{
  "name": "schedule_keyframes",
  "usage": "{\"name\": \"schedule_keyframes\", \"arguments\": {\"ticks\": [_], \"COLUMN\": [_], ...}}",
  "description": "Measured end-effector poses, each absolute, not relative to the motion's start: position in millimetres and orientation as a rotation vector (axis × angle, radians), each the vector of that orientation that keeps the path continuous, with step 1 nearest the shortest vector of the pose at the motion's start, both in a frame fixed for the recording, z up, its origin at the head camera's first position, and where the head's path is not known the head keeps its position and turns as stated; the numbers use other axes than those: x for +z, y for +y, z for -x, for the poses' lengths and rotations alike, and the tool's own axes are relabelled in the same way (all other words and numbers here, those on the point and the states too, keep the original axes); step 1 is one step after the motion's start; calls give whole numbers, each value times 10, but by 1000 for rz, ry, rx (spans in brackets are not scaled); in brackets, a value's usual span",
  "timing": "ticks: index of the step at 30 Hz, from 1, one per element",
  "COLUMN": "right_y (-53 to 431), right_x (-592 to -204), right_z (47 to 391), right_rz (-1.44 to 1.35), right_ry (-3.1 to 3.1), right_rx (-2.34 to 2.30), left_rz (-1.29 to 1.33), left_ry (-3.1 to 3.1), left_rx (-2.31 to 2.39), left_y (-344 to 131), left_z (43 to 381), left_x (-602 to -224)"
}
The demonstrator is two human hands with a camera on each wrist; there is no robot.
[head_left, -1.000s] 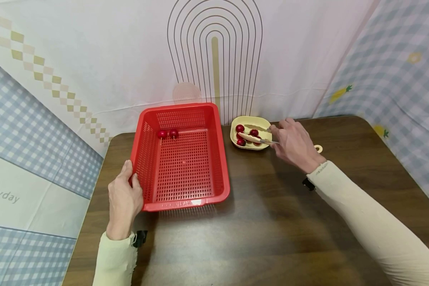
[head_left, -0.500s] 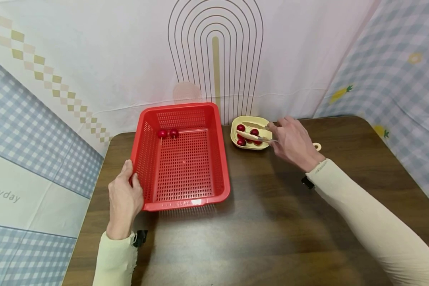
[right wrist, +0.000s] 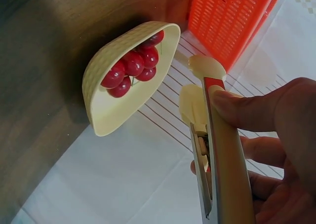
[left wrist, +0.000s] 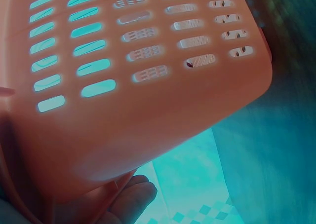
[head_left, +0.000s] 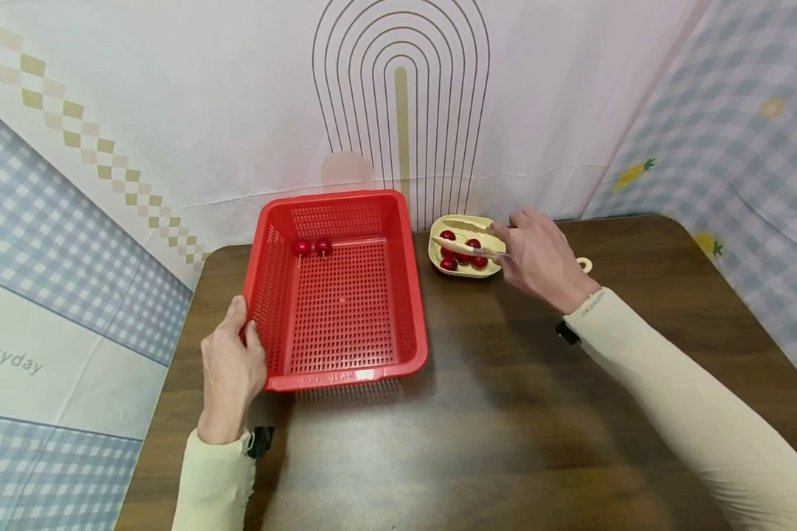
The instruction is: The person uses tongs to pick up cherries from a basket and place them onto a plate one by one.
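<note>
My left hand (head_left: pixel 231 365) grips the left rim of a red perforated plastic basket (head_left: pixel 415 324); in the left wrist view its fingers (left wrist: pixel 136 197) curl under the basket rim. Two cherries (head_left: pixel 312 248) lie at the far left inside. My right hand (head_left: pixel 541 254) holds a pair of tongs (right wrist: pixel 224 155) with cream tips and metal arms. Their tips stand apart with nothing between them, over a small pale-yellow dish (right wrist: pixel 108 118). Several shiny red cherries (right wrist: pixel 132 63) sit clustered in that dish, some with stems showing. From the head, the tongs partly cover them.
Basket and dish stand side by side near the back of a dark wooden table (head_left: pixel 478 428). A white patterned cloth (head_left: pixel 239 110) hangs right behind them. Checked cloth (head_left: pixel 724 133) borders the table on the right, and more hangs on the left.
My right hand has moved slightly left and away from me, with the tongs' tips shifting the same way over the dish. The left hand and the basket have stayed put.
</note>
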State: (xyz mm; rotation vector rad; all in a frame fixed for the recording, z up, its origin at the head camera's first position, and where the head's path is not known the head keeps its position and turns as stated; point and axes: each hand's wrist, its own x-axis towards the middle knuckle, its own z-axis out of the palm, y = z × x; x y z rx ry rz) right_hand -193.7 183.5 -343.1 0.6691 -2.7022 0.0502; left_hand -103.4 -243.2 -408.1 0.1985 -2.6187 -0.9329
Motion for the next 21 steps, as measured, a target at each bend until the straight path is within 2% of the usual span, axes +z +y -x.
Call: {"name": "schedule_keyframes", "arguments": {"ticks": [21], "right_y": [1688], "right_x": [-3235], "right_z": [1983], "right_rz": [-723], "right_ry": [-2635], "right_rx": [102], "left_rz": [-192], "left_ry": [-2614], "left_rx": [-963], "left_y": [-2444], "left_z": [1042], "left_x": [-4071]}}
